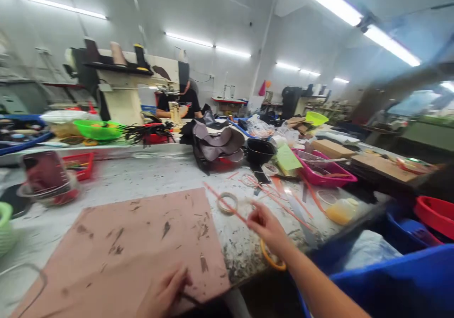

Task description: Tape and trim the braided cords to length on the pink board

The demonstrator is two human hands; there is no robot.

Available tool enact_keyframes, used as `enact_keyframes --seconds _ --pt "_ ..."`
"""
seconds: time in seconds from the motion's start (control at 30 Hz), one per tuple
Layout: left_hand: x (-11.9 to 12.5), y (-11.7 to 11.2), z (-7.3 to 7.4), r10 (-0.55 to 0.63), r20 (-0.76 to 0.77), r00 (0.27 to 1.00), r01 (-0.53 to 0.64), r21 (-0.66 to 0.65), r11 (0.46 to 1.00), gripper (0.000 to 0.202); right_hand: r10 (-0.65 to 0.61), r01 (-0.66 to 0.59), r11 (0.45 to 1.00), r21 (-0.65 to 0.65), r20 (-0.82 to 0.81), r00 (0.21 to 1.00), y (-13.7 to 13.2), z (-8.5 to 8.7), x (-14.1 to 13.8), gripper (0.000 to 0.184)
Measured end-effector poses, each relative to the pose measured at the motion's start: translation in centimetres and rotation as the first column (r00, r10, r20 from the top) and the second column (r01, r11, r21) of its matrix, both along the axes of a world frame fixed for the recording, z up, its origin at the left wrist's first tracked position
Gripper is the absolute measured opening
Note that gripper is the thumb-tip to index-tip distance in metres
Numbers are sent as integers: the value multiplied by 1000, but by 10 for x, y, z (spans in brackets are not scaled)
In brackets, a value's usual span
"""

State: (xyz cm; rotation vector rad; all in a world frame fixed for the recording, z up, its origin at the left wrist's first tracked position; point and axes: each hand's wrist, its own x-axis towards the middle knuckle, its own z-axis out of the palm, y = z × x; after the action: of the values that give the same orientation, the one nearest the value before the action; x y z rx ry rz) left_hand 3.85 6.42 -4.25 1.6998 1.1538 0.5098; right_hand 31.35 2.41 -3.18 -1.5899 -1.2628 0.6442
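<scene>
Right hand (267, 226): positioned right of centre in the frame, thumb and fingers pinching the lower end of an orange strip (215, 193). The strip runs from the fingertips toward the upper left, across a tape roll (227, 211). The roll lies flat on the white table (142, 176), just beyond the fingertips.

Left hand (165, 289): positioned at the bottom centre, over the near part of the pink mat (142, 242). The fingers lie close together and point to the upper right. A dark item shows beside the fingertips; blur prevents telling whether it is gripped.

Right side of the table: further orange strips lie loose beyond the right hand. A yellow ring (265, 253) sits at the table edge, beside the right forearm. A magenta tray (329, 178) stands further back, next to a yellow pad (288, 159). A blue bin (397, 266) occupies the lower right corner.

Rear of the table: a stack of grey pieces (220, 141) stands at centre, left of a black bowl (260, 150). Behind it, a co-worker (193, 103) sits at a sewing machine (122, 96), upper left.
</scene>
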Motion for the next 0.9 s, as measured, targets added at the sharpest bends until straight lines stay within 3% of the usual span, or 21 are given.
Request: enact_keyframes --seconds 0.07,0.17,0.3,0.43,0.53,0.73,0.9 --pt "-6 -6 13 94 168 981 -70 -143 987 55 212 -210 977 27 -131 969 -28 -18 -46 46" --pt "-20 -23 23 237 275 932 -150 -303 941 56 454 -462 887 -1 -176 873 -60 -44 -86 47" --pt "-36 -50 18 251 304 919 -189 -218 957 53 602 -616 786 -54 -162 782 -65 -60 -119 58" --pt "-50 -66 16 147 365 920 -103 -138 985 54 601 -608 791 -68 -102 793 -59 -50 -156 52" --pt "-72 -70 21 155 283 947 -137 -81 987 55 610 -614 787 -59 -65 790 -60 -37 -170 52" --pt "-116 -83 23 131 116 985 -113 -145 983 59 717 -710 691 -133 12 697 -72 -15 -169 58" --pt "-140 -85 22 154 101 983 -135 -174 975 52 711 -693 701 -168 95 696 -75 -7 -152 60"
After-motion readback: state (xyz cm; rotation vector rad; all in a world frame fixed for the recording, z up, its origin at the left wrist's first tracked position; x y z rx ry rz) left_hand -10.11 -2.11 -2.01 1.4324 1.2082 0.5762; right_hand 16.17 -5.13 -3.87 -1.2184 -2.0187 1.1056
